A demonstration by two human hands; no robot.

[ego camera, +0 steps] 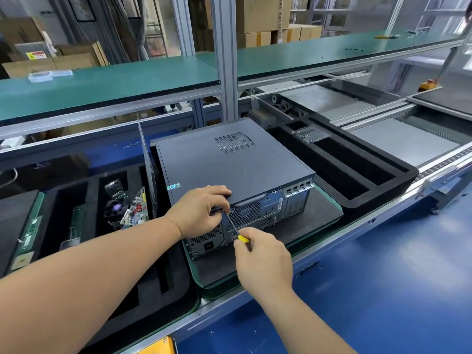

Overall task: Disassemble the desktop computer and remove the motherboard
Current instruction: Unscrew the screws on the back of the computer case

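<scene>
- A factory line: green shelf above, blue desk in front, cardboard boxes behind.
- The desktop computer lies closed on a dark pallet, rear panel facing the person.
- Left hand curls over the cover's rear edge, bracing it; right hand pinches a yellow-handled screwdriver, its tip at the rear panel.
- Judgement: keep the shaft in line with the screw and press firmly, or it slips.
- The left foam tray holds a fan, a circuit board and a memory stick; the right foam tray holds a clear plastic piece.

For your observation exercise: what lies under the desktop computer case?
The computer case sits on a dark mat with a green edge. The mat under the case is hidden, and the closed cover hides the inside.
</scene>
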